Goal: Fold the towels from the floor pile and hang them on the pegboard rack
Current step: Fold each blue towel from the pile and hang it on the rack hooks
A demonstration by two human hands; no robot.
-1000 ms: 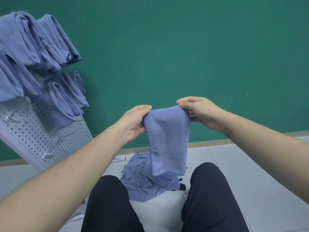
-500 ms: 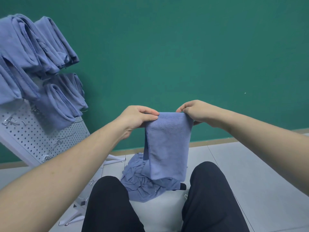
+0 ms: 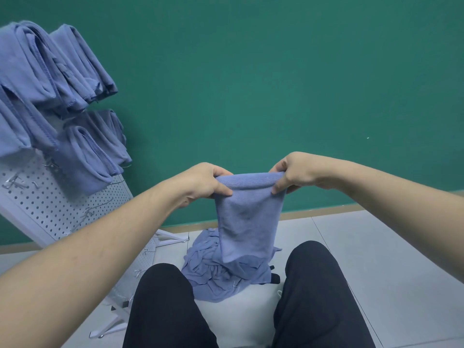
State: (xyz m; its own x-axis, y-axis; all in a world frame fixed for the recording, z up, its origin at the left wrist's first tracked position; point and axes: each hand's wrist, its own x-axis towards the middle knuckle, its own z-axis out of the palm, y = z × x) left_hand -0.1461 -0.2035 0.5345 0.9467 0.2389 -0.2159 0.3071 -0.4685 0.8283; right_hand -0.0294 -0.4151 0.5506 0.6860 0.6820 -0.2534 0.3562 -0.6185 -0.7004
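A folded blue towel (image 3: 247, 222) hangs in front of me at the centre of the head view. My left hand (image 3: 203, 183) pinches its top left corner and my right hand (image 3: 295, 173) pinches its top right corner, with the fold stretched between them. Below it a crumpled pile of blue towels (image 3: 216, 272) lies on the floor between my knees. The white pegboard rack (image 3: 50, 209) leans at the left, with several folded blue towels (image 3: 57, 79) hung on its upper hooks.
A green wall (image 3: 276, 71) stands straight ahead above a wooden skirting. My black-trousered legs (image 3: 313, 297) fill the bottom of the view. The rack's white feet (image 3: 170, 238) stretch over the grey tiled floor (image 3: 376, 259). Bare metal hooks (image 3: 86, 213) stick out of the lower pegboard.
Both hands have dropped slightly and turned their grip, so the thumbs now press on the near side of the towel's top fold. The towel hangs flatter and lower.
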